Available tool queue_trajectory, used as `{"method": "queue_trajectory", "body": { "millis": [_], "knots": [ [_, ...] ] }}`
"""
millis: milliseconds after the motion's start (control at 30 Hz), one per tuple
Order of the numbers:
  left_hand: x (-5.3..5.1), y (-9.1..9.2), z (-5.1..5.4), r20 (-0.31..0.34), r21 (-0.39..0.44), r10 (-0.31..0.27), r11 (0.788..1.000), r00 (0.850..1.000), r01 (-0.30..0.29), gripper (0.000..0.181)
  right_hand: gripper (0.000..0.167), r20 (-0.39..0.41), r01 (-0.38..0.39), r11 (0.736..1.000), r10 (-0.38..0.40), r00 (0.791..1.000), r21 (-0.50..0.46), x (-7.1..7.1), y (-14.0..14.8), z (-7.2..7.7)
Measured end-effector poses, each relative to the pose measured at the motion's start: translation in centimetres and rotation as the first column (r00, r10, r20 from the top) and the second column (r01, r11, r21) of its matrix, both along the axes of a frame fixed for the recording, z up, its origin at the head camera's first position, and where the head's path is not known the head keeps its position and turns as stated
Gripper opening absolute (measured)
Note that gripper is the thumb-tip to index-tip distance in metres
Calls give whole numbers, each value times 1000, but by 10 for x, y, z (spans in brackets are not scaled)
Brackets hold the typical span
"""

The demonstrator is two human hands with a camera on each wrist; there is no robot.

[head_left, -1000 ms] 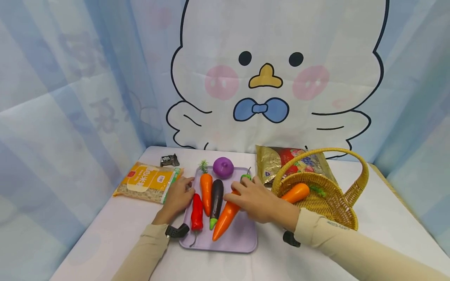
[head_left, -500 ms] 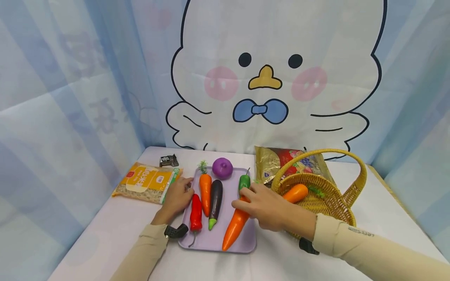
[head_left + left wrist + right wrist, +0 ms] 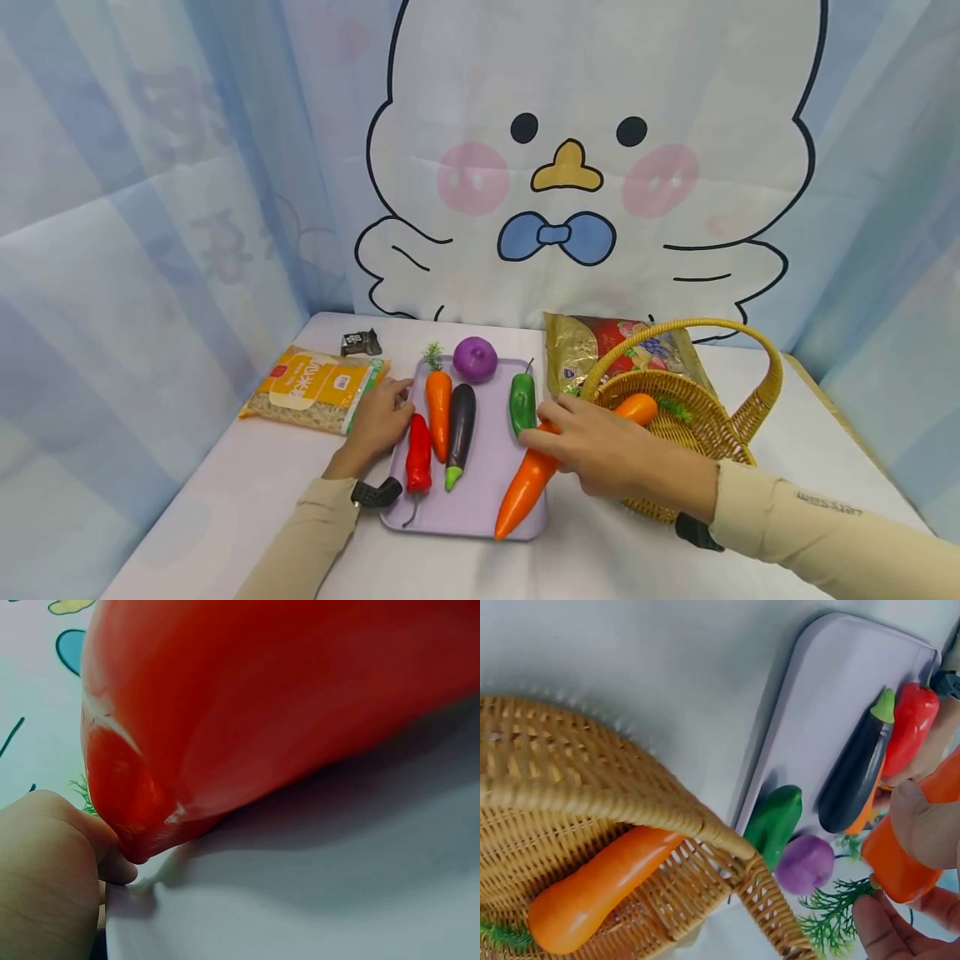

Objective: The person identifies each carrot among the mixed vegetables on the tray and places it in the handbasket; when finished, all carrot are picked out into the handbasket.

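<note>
My right hand (image 3: pixel 600 446) grips a large orange carrot (image 3: pixel 528 487) near its leafy end, above the tray's right edge. In the right wrist view, the thumb and fingers wrap the carrot (image 3: pixel 904 862). My left hand (image 3: pixel 378 421) holds the left rim of the lilac tray (image 3: pixel 487 521). On the tray lie a red chili pepper (image 3: pixel 418 458), a smaller carrot (image 3: pixel 438 408), an eggplant (image 3: pixel 461 425), a purple onion (image 3: pixel 475 359) and a green chili pepper (image 3: pixel 522 400). The red chili pepper (image 3: pixel 262 697) fills much of the left wrist view, with a finger beside its tip.
A wicker basket (image 3: pixel 731 433) with a tall handle stands at the right, and another carrot (image 3: pixel 637 408) lies in it. Behind it lies a gold-and-red bag (image 3: pixel 577 350). At the left are an orange grain bag (image 3: pixel 315 387) and a small dark packet (image 3: pixel 362 342).
My right hand has drawn the large carrot rightward and toward me, from over the tray's middle to its right edge. The green chili pepper has come into full view. My left hand stays put.
</note>
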State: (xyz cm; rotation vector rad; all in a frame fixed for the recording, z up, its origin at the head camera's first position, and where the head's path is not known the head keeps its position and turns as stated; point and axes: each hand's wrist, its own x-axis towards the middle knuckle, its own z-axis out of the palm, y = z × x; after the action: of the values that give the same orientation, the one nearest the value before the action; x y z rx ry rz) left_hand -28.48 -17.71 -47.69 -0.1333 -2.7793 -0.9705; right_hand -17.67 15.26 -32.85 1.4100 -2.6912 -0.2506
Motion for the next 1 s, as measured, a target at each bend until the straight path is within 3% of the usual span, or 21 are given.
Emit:
{"method": "queue_trajectory", "body": {
  "millis": [500, 1000],
  "knots": [
    [1, 1, 1, 28, 15, 7, 1000, 1000, -8, 45, 54, 17, 1, 999, 0, 1000, -42, 9, 32, 10],
    [0, 0, 3, 38, 23, 4, 1000, 999, -4, 45, 56, 106, 89, 991, -78, 991, -102, 5, 62, 11]
  ]
}}
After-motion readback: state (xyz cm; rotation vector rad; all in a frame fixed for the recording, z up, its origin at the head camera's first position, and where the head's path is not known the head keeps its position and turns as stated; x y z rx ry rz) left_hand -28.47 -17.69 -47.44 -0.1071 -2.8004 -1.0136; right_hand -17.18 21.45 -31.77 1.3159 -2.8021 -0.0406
